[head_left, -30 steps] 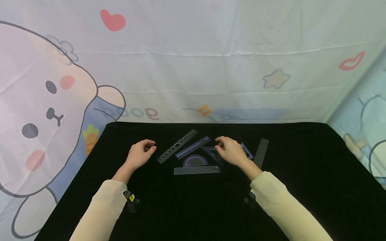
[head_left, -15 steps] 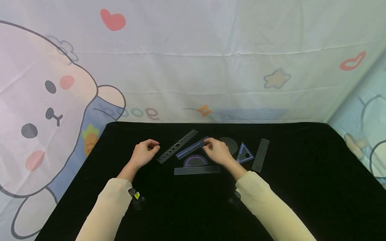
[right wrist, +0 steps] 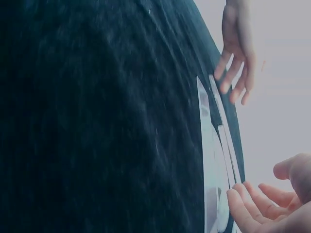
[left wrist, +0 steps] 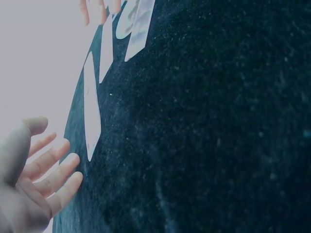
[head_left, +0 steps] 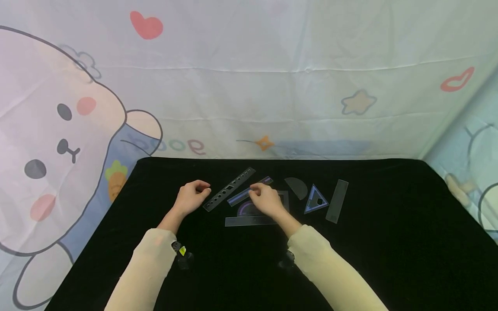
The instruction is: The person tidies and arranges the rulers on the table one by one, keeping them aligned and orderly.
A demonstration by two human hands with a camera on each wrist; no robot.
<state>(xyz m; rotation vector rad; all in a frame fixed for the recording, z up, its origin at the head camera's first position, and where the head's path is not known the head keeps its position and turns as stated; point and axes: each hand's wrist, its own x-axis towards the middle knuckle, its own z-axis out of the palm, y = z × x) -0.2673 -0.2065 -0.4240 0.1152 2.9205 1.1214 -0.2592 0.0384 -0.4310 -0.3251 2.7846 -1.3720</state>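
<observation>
My left hand [head_left: 191, 198], fingers loosely bent and holding nothing, hovers beside the lower left end of a clear ruler with cut-out holes [head_left: 229, 189]. In the left wrist view its thumb stands apart from the fingers. My right hand [head_left: 266, 199] is above a slanted blue-marked ruler [head_left: 239, 197], its thumb apart from loosely bent fingers in the right wrist view. Contact with that ruler cannot be made out. Below it lie a purple-marked protractor [head_left: 245, 210], partly hidden by the hand, and a level clear ruler [head_left: 249, 221]. A clear set square [head_left: 285, 196] shows partly behind the hand.
To the right lie a clear protractor [head_left: 297, 188], a blue triangular set square [head_left: 316, 200] and another clear ruler [head_left: 336, 201]. All rest on a black cloth-covered table [head_left: 241, 268]. A printed curtain [head_left: 249, 99] hangs behind its far edge.
My right hand has moved left from over the set square toward the slanted blue ruler, uncovering the clear protractor and blue triangle. My left hand has shifted slightly right toward the holed ruler.
</observation>
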